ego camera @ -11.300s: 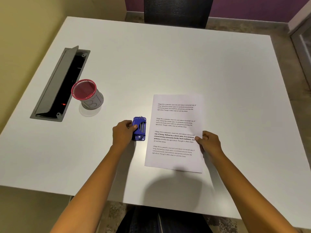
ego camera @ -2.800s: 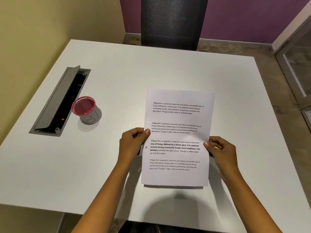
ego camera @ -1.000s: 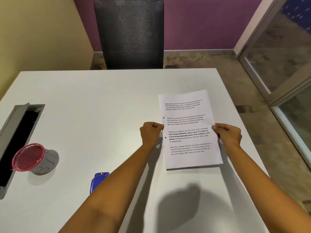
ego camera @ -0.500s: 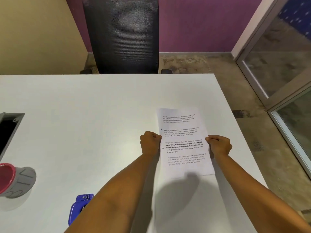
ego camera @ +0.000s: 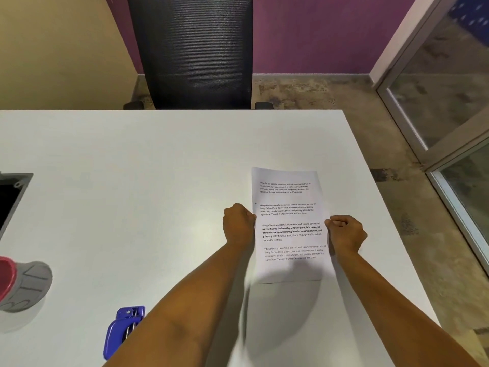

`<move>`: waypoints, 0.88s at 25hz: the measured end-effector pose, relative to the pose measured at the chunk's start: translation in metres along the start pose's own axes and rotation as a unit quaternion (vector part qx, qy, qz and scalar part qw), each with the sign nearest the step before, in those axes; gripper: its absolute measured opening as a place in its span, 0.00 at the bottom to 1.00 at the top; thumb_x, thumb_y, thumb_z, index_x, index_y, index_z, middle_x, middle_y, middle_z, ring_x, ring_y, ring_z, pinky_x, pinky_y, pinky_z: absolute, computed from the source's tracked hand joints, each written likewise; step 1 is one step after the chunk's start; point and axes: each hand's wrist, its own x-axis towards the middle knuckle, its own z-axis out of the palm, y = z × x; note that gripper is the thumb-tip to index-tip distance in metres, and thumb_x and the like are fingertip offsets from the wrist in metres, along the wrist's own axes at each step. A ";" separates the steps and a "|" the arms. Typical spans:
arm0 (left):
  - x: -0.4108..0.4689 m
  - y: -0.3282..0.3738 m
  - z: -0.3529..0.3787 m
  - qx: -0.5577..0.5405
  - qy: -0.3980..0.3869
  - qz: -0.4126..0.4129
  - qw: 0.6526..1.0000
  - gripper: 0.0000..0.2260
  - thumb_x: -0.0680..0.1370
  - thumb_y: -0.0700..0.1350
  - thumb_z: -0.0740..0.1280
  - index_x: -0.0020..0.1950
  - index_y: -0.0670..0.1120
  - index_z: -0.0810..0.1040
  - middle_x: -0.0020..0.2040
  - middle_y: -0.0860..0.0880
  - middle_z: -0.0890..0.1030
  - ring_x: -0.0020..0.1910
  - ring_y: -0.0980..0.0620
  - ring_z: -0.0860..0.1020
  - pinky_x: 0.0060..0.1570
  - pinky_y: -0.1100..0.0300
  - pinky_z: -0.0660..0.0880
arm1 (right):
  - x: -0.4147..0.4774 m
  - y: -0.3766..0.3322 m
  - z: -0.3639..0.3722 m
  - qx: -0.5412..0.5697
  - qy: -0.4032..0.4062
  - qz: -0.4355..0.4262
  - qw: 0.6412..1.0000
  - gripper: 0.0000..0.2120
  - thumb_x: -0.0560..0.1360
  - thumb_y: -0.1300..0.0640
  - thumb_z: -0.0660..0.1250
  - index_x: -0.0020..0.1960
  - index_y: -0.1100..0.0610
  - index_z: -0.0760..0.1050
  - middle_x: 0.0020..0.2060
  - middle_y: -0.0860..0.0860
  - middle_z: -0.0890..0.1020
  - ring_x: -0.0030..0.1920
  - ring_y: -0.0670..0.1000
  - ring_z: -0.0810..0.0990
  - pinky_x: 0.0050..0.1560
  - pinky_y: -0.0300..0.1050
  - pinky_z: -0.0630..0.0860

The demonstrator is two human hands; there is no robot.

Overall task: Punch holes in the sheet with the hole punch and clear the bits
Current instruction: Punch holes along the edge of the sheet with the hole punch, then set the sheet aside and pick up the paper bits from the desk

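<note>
Far left of the sheet (ego camera: 291,229), at the frame edge, a grey cable hatch (ego camera: 16,186) w/ dark opening, mostly cut off. Below it, also far left of the sheet, a grey cup (ego camera: 29,284) w/ red rim, half out of frame; black handwritten strokes on its side, not readable. Hole punch (ego camera: 123,331), blue, lies on the white table (ego camera: 158,168) well left of the sheet and nearer the viewer, its right part hidden behind the left forearm; no brand legible. Left hand (ego camera: 238,226) is clenched tight at the sheet's left edge, approx mid-height, pinching that edge. Just above it, in the left margin, one small dark hole; any 2nd hole can't be made out. Sheet text, 4 repeated paras: "Village life is a peaceful, close-knit, and nature-connected way of living. Defined by a slower pace, it is centered around strong community bonds, local traditions, and primary activities like agriculture. Though it offers clean air and less stress"; 3rd para partly bold. Can't tell if the sheet lies fully flat. Right hand (ego camera: 346,233) pinches the sheet's right edge, fingers curled. Beyond the sheet, past the table's far edge, a black mesh chair (ego camera: 193,54); far right of the sheet, a glass door (ego camera: 449,107).
</note>
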 end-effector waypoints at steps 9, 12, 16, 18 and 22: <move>-0.011 -0.003 -0.006 -0.032 0.007 0.018 0.999 0.07 0.73 0.39 0.68 0.37 0.37 0.74 0.38 0.41 0.81 0.35 0.47 0.72 0.34 0.60 0.68 | -0.005 0.002 -0.003 -0.004 0.002 0.004 1.000 0.08 0.70 0.66 0.72 0.49 0.64 0.81 0.43 0.58 0.84 0.40 0.50 0.77 0.44 0.33 0.71; -0.036 -0.015 -0.028 -0.110 0.007 0.050 0.993 0.05 0.73 0.35 0.65 0.38 0.41 0.75 0.39 0.45 0.83 0.39 0.49 0.81 0.31 0.67 0.70 | -0.029 0.004 -0.012 0.020 0.002 -0.016 1.000 0.06 0.70 0.67 0.70 0.47 0.64 0.81 0.38 0.54 0.81 0.33 0.46 0.75 0.34 0.23 0.68; -0.077 -0.043 -0.062 -0.142 0.021 0.074 0.987 0.05 0.74 0.35 0.66 0.40 0.41 0.80 0.36 0.47 0.82 0.34 0.50 0.80 0.34 0.65 0.77 | -0.071 0.017 -0.013 0.061 -0.001 -0.008 0.998 0.06 0.69 0.66 0.70 0.44 0.58 0.81 0.37 0.53 0.83 0.36 0.50 0.80 0.48 0.46 0.80; -0.097 -0.062 -0.078 -0.130 0.039 0.060 0.989 0.05 0.75 0.36 0.66 0.41 0.41 0.81 0.36 0.46 0.82 0.32 0.54 0.76 0.31 0.72 0.72 | -0.090 0.030 -0.003 0.069 -0.012 -0.007 0.997 0.07 0.68 0.64 0.70 0.40 0.53 0.81 0.37 0.51 0.84 0.39 0.53 0.82 0.48 0.51 0.81; -0.166 -0.114 -0.125 -0.141 0.081 0.011 0.987 0.04 0.76 0.39 0.68 0.41 0.44 0.80 0.35 0.43 0.81 0.31 0.51 0.75 0.29 0.68 0.72 | -0.164 0.059 -0.010 0.065 -0.075 -0.038 0.994 0.06 0.68 0.59 0.69 0.40 0.48 0.79 0.38 0.48 0.83 0.40 0.52 0.83 0.46 0.51 0.81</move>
